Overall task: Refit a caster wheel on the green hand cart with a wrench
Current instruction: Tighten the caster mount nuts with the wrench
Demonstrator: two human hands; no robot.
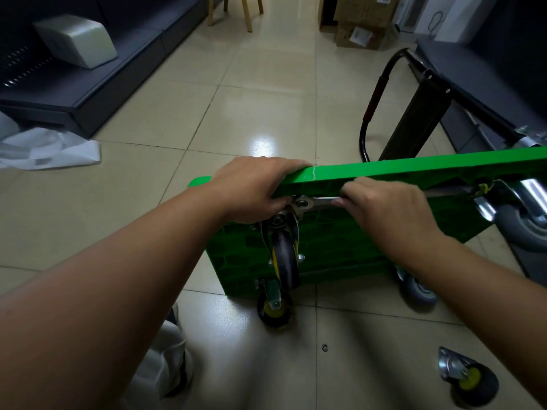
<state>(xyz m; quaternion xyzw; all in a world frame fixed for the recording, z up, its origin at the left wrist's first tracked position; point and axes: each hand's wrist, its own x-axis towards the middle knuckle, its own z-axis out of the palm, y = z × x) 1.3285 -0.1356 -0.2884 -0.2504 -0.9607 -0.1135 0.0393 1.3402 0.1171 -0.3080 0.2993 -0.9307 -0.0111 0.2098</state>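
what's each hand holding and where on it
The right hand grips the wrench by its handle; the left hand grips the green cart at its top edge.

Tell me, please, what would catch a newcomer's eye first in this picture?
The bright green hand cart, tipped on its side at the centre, stands out first. The left hand grips its upper edge, while the right hand holds a wrench set at the mount of a caster wheel. A loose caster lies on the tiled floor at the lower right.
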